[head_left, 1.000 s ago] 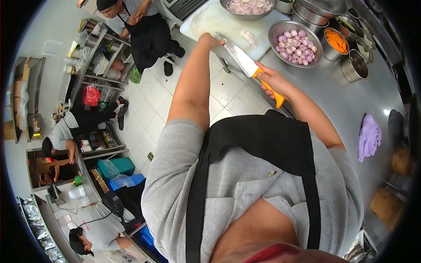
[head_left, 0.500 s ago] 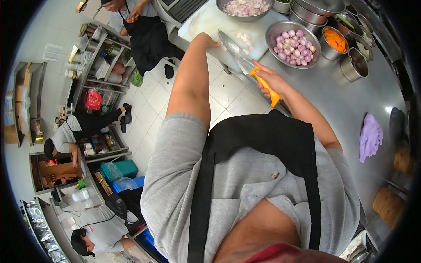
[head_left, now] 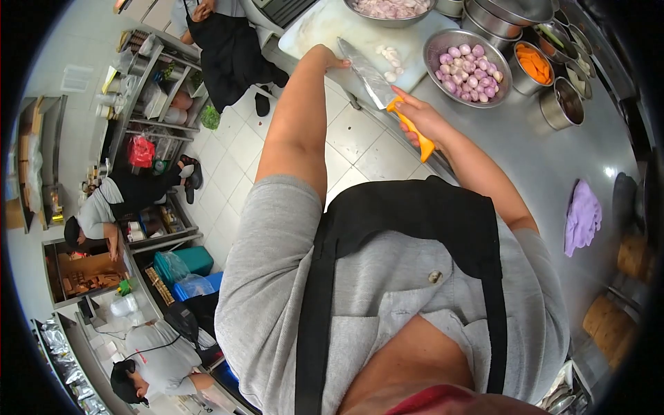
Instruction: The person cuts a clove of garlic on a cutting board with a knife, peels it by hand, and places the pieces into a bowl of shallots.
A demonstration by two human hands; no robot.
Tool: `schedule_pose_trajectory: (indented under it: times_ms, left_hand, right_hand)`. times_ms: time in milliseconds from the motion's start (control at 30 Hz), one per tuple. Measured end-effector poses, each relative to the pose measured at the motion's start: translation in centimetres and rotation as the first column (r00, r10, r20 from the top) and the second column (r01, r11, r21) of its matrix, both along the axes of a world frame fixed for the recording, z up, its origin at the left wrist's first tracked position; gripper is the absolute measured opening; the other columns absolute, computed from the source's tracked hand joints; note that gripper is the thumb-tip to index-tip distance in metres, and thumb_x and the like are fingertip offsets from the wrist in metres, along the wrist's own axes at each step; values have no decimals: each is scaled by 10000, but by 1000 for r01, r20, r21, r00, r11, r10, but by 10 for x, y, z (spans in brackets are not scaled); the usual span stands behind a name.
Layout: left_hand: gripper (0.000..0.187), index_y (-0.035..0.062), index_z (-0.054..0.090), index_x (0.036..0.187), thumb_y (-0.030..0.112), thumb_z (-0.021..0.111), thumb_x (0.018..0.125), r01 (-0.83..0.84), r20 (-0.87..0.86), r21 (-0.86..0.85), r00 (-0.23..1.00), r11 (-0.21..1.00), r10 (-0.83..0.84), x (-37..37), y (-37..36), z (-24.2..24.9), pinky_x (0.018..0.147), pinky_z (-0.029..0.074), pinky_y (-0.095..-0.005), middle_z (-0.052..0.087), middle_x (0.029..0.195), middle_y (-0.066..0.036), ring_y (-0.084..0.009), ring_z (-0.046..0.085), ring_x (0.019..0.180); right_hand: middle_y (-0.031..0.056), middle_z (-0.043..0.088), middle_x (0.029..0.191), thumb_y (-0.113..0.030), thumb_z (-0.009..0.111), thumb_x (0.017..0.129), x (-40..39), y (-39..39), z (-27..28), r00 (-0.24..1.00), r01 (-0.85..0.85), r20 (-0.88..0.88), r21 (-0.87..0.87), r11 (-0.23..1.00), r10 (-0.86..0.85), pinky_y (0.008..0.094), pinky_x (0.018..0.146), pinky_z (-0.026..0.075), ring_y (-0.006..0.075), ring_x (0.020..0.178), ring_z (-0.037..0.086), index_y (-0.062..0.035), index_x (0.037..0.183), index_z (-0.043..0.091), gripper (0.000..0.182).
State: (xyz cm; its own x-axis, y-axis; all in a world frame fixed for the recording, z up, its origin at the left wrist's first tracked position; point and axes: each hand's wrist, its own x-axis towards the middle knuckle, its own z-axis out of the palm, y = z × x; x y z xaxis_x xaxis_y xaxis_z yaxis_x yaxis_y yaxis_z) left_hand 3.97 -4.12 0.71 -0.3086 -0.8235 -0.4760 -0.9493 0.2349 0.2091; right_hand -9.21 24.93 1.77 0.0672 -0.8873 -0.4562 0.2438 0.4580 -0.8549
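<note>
My right hand [head_left: 424, 117] is wrapped round the orange handle of a kitchen knife [head_left: 365, 75]. Its broad blade lies slantwise over the white cutting board [head_left: 311, 31], tip pointing away from me. At the board's near edge is my left hand [head_left: 330, 59], a digit reaching toward the blade; its other fingers are hidden. Pale peeled slices [head_left: 391, 57] sit on the board just right of the blade. Beside the board stands a steel bowl [head_left: 431, 55] of whole peeled shallots [head_left: 472, 75]. Another steel bowl [head_left: 395, 23] at the far edge holds sliced shallots [head_left: 394, 7].
Steel pots [head_left: 487, 28] and a container of cut orange vegetable [head_left: 532, 63] crowd the back right of the steel counter [head_left: 526, 159], near a steel cup [head_left: 561, 111]. A purple cloth [head_left: 583, 218] lies farther right. Several co-workers are at the left, one standing [head_left: 225, 48] near the board.
The knife and my right hand have shifted slightly left, the handle end dropping back toward me a little. My left hand stays by the board's edge. The whole view has tilted slightly.
</note>
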Motion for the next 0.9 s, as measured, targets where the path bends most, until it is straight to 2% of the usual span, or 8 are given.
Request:
schedule_pose_trajectory:
  times_ms: [100, 400, 567, 700, 767, 800, 867, 900]
  left_hand:
    - [694, -35, 611, 782, 575, 833, 538, 1, -27, 5, 1000, 1000, -1, 4, 4, 10, 481, 410, -307, 530, 650, -70, -163, 434, 525]
    - [698, 3, 508, 596, 634, 801, 536, 34, -117, -47, 992, 998, -39, 11, 3, 0, 445, 374, -334, 484, 553, -64, -168, 418, 453]
    - [808, -20, 546, 599, 768, 705, 515, 90, -63, -147, 993, 985, -100, 10, 10, 6, 506, 418, -384, 523, 546, -99, -221, 506, 489]
    - [811, -19, 587, 605, 788, 655, 559, 12, -114, -215, 993, 977, -38, 4, -16, -27, 576, 458, -406, 575, 573, -135, -270, 580, 544]
    - [699, -13, 631, 711, 677, 705, 624, -18, -32, -281, 999, 960, 9, -2, -41, -58, 651, 489, -390, 643, 707, -165, -287, 637, 669]
    - [699, -13, 631, 711, 677, 705, 624, -15, -33, -283, 999, 959, 6, -3, -36, -52, 651, 489, -390, 643, 707, -165, -287, 637, 669]
    - [537, 58, 610, 1094, 423, 736, 720, -69, -207, -219, 978, 973, 23, -2, -10, -32, 853, 487, -374, 637, 1098, -150, -284, 617, 1012]
    - [537, 58, 610, 1094, 423, 736, 720, -67, -209, -222, 978, 973, 19, -2, 2, -25, 853, 487, -374, 637, 1098, -150, -284, 617, 1012]
  right_hand:
    - [15, 440, 642, -280, 421, 948, 2, 4, 3, 1000, -15, -2, 4, 1000, 15, 245, 403, 357, 94, 450, 399, -217, 1463, 227, 554]
    - [14, 445, 654, -255, 399, 948, 6, -12, 10, 991, -52, -125, 14, 999, 53, 248, 395, 369, 90, 450, 404, -220, 1464, 220, 547]
    - [14, 447, 657, -257, 404, 945, 0, 5, 13, 978, -98, -185, 16, 995, 99, 245, 397, 374, 87, 461, 413, -232, 1458, 243, 538]
    - [-3, 440, 633, -251, 416, 948, -9, 16, 13, 970, -65, -235, -7, 998, 62, 230, 385, 373, 76, 440, 403, -255, 1447, 276, 519]
    - [-15, 430, 610, -249, 425, 950, -13, 21, 12, 969, -29, -245, -13, 999, 25, 220, 371, 370, 68, 419, 391, -272, 1444, 282, 515]
    - [-16, 431, 610, -249, 427, 950, -14, 24, 13, 957, -2, -290, -33, 999, -8, 213, 365, 361, 62, 415, 384, -292, 1436, 296, 506]
    - [-17, 432, 610, -248, 430, 949, -16, 28, 20, 941, 27, -335, -58, 998, -45, 207, 360, 353, 55, 411, 377, -311, 1429, 310, 498]
    - [10, 460, 619, -237, 441, 939, -15, 30, 27, 895, 9, -444, -43, 999, -28, 241, 404, 397, 88, 447, 437, -328, 1421, 320, 506]
